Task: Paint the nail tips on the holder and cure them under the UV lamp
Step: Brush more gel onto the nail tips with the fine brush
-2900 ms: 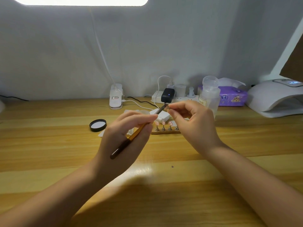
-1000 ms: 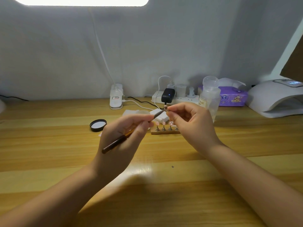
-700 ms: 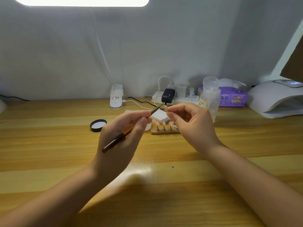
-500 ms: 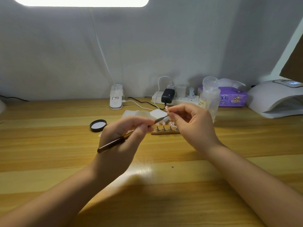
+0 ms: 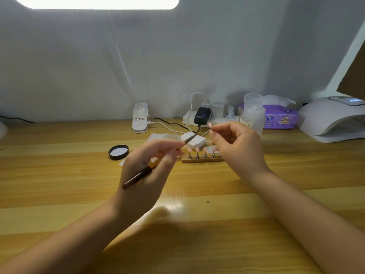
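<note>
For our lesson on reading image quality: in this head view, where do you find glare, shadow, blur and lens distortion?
Head view: the light panel at the top edge is blown out white; its glare shines on the wooden table; forearm shadows darken the table's near edge; the nail tip pinched in the right hand is too small and soft to show detail; the wide lens bows the table's back edge.

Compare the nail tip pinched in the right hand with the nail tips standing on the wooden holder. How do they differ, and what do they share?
The nail tip pinched by the right hand is raised above the table, away from the holder; the holder's nail tips stand in a row on small metal pegs. The held one is alone; four show on the holder, with more perhaps hidden behind the hand. All look small and pinkish.
</note>
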A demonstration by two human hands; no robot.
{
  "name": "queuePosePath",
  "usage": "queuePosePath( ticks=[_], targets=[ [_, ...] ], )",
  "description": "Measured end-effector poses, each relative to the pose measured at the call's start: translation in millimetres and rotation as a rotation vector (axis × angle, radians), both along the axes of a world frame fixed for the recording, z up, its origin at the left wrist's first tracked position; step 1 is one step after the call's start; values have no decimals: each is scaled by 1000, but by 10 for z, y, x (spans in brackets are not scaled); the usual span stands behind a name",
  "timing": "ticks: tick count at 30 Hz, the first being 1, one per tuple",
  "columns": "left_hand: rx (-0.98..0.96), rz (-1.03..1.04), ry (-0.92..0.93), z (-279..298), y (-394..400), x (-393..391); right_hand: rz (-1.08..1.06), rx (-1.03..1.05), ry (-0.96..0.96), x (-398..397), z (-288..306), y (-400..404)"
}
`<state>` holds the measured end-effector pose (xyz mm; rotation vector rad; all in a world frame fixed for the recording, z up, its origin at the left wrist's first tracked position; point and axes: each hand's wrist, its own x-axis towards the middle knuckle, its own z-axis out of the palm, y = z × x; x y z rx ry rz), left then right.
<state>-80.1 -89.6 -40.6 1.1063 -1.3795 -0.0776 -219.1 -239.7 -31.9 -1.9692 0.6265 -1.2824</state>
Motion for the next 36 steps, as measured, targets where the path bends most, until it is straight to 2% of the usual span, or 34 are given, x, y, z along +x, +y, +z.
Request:
queuePosePath(
  ticks=[3,8,21,36],
  targets=[
    [20,49,60,-86,-15,61,-83,29,30,-52,2,-107],
    [106,123,55,-174,-35,114,-189,99,125,-137,-64,-286],
    [177,119,40,-276,-61,157,-229,145,431,-172,-315,-530],
    [202,123,37,-300,-76,179,-174,93,605,-224,-297,-584]
  ],
)
